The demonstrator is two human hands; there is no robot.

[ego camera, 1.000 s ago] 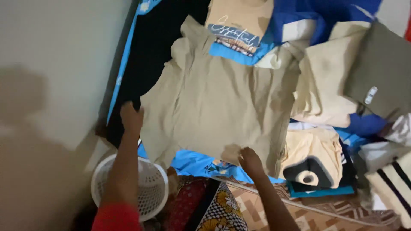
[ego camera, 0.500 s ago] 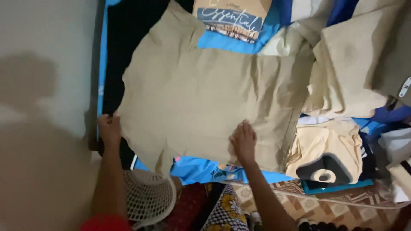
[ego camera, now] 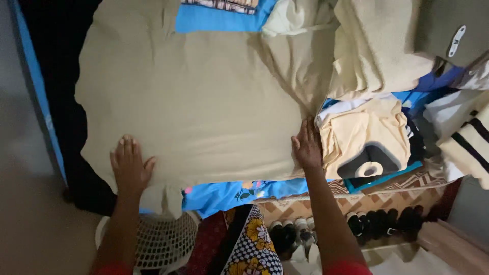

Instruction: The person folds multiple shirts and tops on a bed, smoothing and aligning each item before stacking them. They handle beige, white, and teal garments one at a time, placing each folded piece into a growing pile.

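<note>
Khaki garment [ego camera: 204, 102] lies spread flat across the middle and upper left of the frame, on a blue sheet [ego camera: 224, 191] that shows along its lower edge and again at top centre. It looks laid out wide so the cloth can be pressed smooth.

Left hand [ego camera: 130, 168] sits at the lower left of the garment, palm down, fingers [ego camera: 125, 147] extended and slightly fanned, gripping nothing; it only presses the fabric flat near a hanging corner. Right hand [ego camera: 307, 147] rests at the garment's lower right edge, also flat, fingers straight and close together, pointing toward the top of the frame, no hold on anything. The two hands well apart suggests the cloth is kept taut between them.

Right of the right hand, touching or just beside it: a folded pale yellow shirt [ego camera: 367, 142] with a dark printed patch. Above that, a cream heap [ego camera: 372, 51] of cloth, unsorted. A striped item [ego camera: 471, 147] at the far right edge.

Lower left: white mesh basket [ego camera: 158, 239], below the bed edge. Lower centre: row of shoes [ego camera: 356, 224] on the floor.
</note>
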